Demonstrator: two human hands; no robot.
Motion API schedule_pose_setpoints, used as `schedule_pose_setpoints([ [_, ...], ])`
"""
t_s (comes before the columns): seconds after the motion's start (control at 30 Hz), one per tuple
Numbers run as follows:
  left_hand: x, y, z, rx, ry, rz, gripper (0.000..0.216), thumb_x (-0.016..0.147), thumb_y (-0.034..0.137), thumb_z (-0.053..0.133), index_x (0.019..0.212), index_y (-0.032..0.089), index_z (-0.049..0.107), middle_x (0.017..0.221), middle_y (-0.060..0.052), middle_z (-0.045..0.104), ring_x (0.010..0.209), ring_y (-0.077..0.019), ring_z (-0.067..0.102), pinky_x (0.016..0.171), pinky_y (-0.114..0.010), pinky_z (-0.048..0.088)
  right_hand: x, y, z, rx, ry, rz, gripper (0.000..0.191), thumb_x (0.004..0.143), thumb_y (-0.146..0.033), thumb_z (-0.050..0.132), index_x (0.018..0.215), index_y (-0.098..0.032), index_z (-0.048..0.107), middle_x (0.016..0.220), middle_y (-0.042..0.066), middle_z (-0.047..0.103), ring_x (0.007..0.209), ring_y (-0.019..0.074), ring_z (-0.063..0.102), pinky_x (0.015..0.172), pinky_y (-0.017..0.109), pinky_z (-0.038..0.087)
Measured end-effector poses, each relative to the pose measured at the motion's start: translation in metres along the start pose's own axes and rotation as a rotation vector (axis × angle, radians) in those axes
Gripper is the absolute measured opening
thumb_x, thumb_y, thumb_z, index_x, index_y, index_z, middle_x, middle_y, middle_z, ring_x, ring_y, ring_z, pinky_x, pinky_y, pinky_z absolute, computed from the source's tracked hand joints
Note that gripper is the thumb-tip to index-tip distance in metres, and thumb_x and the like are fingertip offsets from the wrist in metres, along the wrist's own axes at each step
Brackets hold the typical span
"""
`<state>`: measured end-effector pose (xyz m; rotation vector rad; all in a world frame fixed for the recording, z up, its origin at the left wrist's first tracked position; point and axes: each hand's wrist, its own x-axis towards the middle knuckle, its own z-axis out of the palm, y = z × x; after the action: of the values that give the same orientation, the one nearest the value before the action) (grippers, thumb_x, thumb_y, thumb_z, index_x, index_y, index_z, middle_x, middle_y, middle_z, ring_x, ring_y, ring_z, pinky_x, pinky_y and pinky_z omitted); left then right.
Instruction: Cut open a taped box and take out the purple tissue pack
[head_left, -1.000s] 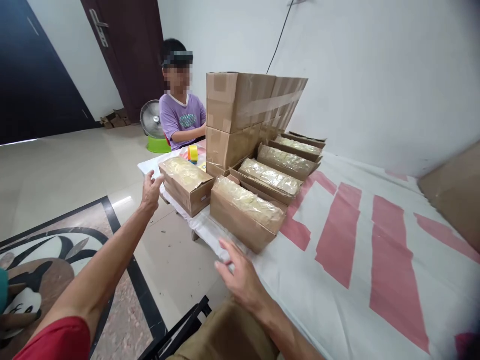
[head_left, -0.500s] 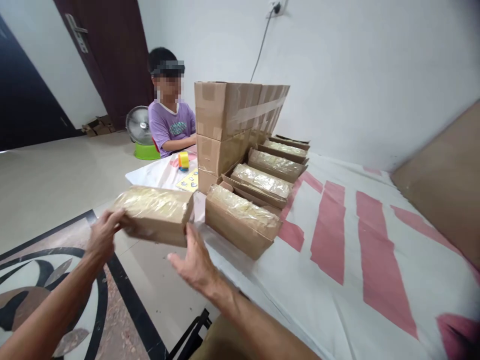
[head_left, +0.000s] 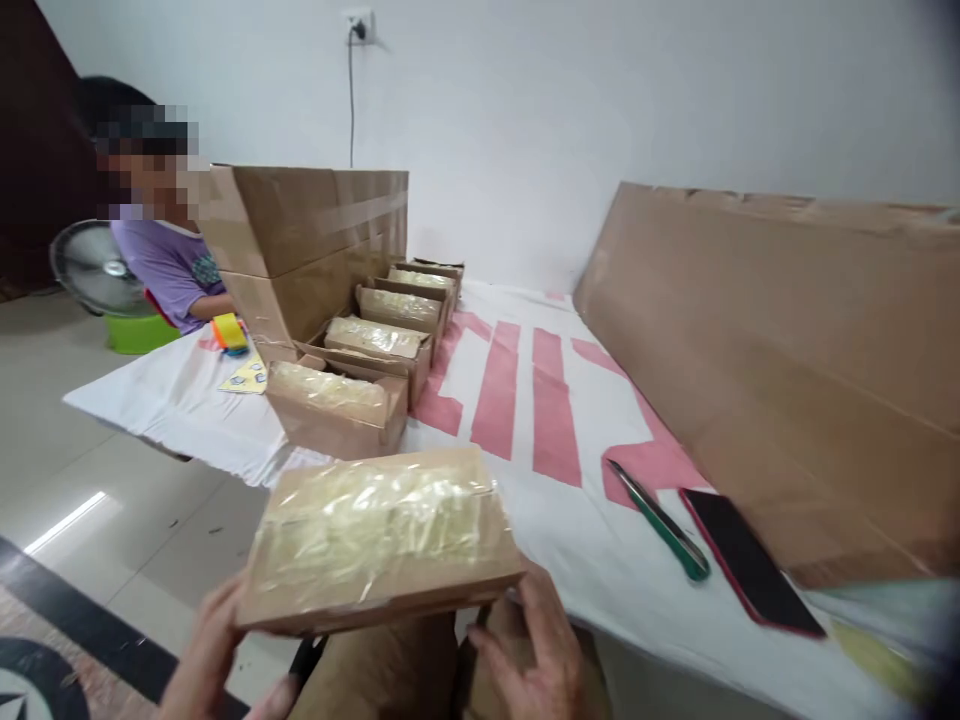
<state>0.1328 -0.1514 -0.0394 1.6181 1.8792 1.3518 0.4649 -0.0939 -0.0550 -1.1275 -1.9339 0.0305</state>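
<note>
Over my lap, in the head view, I hold a small cardboard box whose top shows crinkled clear film over pale yellow contents. My left hand grips its left end. At the right end, the fingers of my right hand hold the lower corner, thumb apart from the box. Beyond it on the cloth-covered table stands a similar filled box, the nearest of several in a row. Closed cartons are stacked behind that row, on its left.
A green-handled knife and a dark phone lie on the table at right. A large cardboard sheet leans behind them. Yellow tape sits at left, near a seated person and a fan.
My view has swung right. The box has moved right and nearer to my lap, between both hands. The knife, the phone and more of the cardboard sheet have come into view.
</note>
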Motion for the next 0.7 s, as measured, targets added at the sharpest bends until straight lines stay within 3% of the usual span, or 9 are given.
schedule_pose_setpoints([
  [0.1, 0.015, 0.052, 0.065, -0.106, -0.192, 0.192, 0.068, 0.079, 0.047, 0.068, 0.145, 0.045, 0.051, 0.154, -0.006, 0.05, 0.139, -0.0426, 0.049, 0.11, -0.061, 0.05, -0.01, 0.031, -0.032, -0.147, 0.125, 0.079, 0.057, 0.098, -0.026, 0.059, 0.152, -0.024, 0.041, 0.131, 0.016, 0.068, 0.117, 0.0341, 0.068, 0.095, 0.049, 0.061],
  [0.17, 0.031, 0.071, 0.102, -0.158, -0.199, 0.273, 0.062, 0.086, 0.043, 0.065, 0.146, 0.035, 0.051, 0.152, -0.012, 0.049, 0.14, -0.0397, 0.048, 0.114, -0.06, 0.044, -0.013, 0.05, -0.04, -0.19, 0.169, 0.123, 0.046, 0.099, -0.023, 0.057, 0.144, -0.023, 0.047, 0.128, 0.016, 0.069, 0.116, 0.0325, 0.069, 0.094, 0.048, 0.06],
  [0.23, 0.048, 0.077, 0.133, -0.24, -0.244, 0.254, 0.058, 0.089, 0.047, 0.062, 0.143, 0.027, 0.052, 0.146, -0.016, 0.054, 0.137, -0.0376, 0.051, 0.113, -0.057, 0.044, -0.017, 0.068, -0.039, -0.216, 0.179, 0.156, 0.038, 0.1, -0.023, 0.054, 0.138, -0.022, 0.051, 0.126, 0.017, 0.069, 0.115, 0.0316, 0.069, 0.093, 0.048, 0.061],
  [0.3, 0.063, 0.073, 0.154, -0.326, -0.378, 0.157, 0.057, 0.091, 0.053, 0.059, 0.14, 0.023, 0.054, 0.141, -0.016, 0.059, 0.128, -0.035, 0.059, 0.107, -0.053, 0.05, -0.023, 0.083, -0.035, -0.23, 0.167, 0.189, 0.037, 0.099, -0.025, 0.052, 0.136, -0.019, 0.052, 0.124, 0.018, 0.07, 0.114, 0.0318, 0.069, 0.09, 0.048, 0.061],
  [0.4, 0.078, 0.061, 0.162, -0.341, -0.496, 0.017, 0.056, 0.09, 0.06, 0.057, 0.132, 0.023, 0.06, 0.137, -0.014, 0.065, 0.121, -0.0334, 0.064, 0.104, -0.05, 0.052, -0.033, 0.099, -0.037, -0.208, 0.11, 0.253, 0.041, 0.097, -0.026, 0.051, 0.138, -0.018, 0.052, 0.125, 0.017, 0.07, 0.113, 0.0306, 0.069, 0.091, 0.047, 0.061],
  [0.57, 0.098, 0.052, 0.152, -0.342, -0.365, -0.071, 0.065, 0.083, 0.065, 0.064, 0.133, 0.024, 0.061, 0.137, -0.012, 0.066, 0.12, -0.0348, 0.065, 0.102, -0.049, 0.053, -0.029, 0.131, -0.081, -0.291, 0.082, 0.246, 0.032, 0.101, -0.025, 0.045, 0.127, -0.02, 0.063, 0.121, 0.012, 0.073, 0.114, 0.0266, 0.068, 0.097, 0.043, 0.055],
  [0.7, 0.114, 0.062, 0.168, -0.476, -0.325, -0.04, 0.063, 0.086, 0.058, 0.067, 0.139, 0.026, 0.058, 0.146, -0.01, 0.061, 0.129, -0.0335, 0.06, 0.107, -0.045, 0.05, -0.007, 0.172, -0.118, -0.586, -0.036, 0.335, 0.03, 0.1, -0.024, 0.046, 0.122, -0.016, 0.065, 0.12, 0.015, 0.073, 0.108, 0.03, 0.067, 0.088, 0.043, 0.052],
])
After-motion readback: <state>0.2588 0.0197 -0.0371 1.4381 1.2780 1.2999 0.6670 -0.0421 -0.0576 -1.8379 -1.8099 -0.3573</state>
